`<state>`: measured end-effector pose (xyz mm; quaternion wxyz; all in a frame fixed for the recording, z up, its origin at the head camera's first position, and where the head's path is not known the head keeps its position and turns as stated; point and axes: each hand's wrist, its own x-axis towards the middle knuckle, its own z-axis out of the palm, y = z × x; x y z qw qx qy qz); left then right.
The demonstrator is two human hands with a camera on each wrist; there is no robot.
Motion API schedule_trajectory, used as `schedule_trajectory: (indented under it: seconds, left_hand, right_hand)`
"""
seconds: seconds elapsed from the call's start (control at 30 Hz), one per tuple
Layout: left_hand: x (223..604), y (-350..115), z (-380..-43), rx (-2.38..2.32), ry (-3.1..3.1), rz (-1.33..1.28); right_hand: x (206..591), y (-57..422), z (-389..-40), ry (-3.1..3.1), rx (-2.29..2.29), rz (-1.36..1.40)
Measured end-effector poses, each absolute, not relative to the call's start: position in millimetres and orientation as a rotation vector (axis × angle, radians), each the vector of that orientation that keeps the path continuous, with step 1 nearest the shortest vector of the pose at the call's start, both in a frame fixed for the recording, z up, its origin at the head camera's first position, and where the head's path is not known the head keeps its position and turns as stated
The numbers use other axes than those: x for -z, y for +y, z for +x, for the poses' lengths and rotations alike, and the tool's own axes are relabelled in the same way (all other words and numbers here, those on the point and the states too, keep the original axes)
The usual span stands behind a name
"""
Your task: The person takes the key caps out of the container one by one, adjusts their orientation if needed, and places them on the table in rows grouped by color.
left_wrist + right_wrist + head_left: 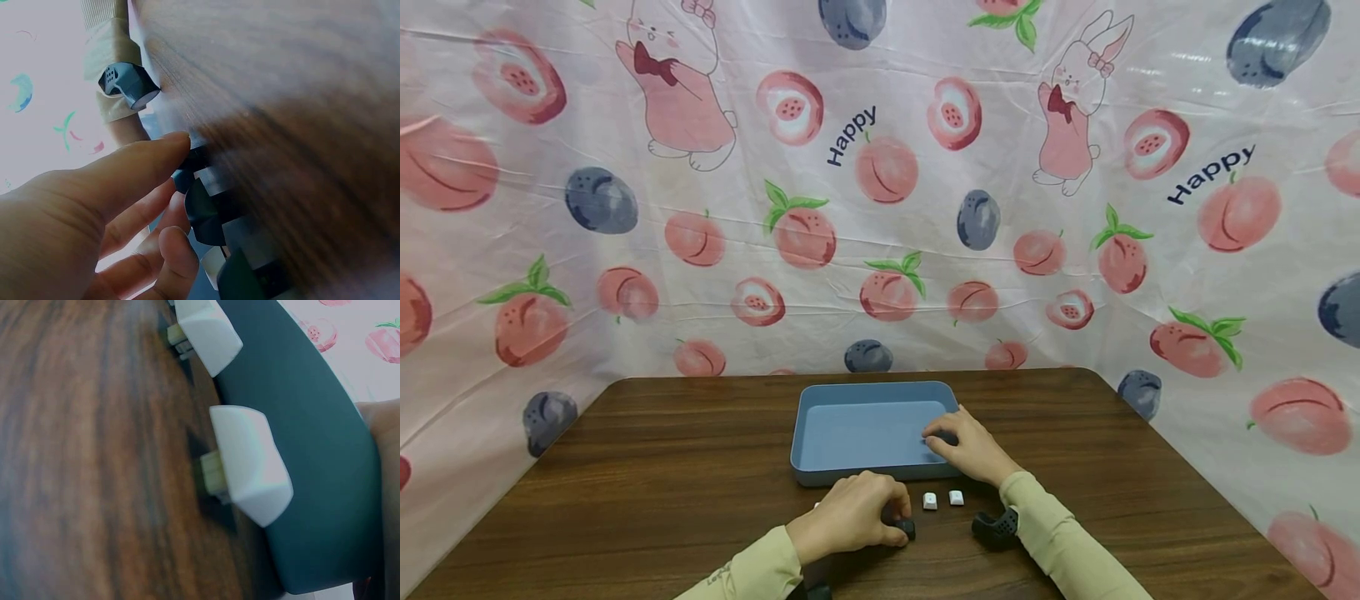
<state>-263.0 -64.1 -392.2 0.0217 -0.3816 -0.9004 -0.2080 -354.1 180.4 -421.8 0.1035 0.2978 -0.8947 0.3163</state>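
In the head view my left hand [859, 510] is low over the table in front of the tray. Its thumb and fingertips close round a black keycap [908, 528]; in the left wrist view the thumb reaches a row of black keycaps [203, 212]. My right hand [972, 443] is over the right end of the blue tray [820, 477], fingers curled about a small black piece [947, 436], largely hidden by them. Two white keycaps [930, 502] stand between the hands; in the right wrist view a near white keycap [253, 462] sits raised on its switch [214, 472].
The tray stands at the middle back of the brown wooden table [685, 442]. A patterned curtain [925, 167] hangs behind and at both sides. A black wrist device [996, 529] is worn on the right forearm and lies close to the white keycaps.
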Motion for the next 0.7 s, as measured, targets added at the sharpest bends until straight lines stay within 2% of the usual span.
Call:
schedule_trajectory:
  seconds: [0.7]
  left_hand:
    - [391.8, -64.6, -263.1, 0.659, -2.797, -1.182]
  right_hand:
    - [420.7, 178.1, -350.6, -2.700, -0.915, 0.817]
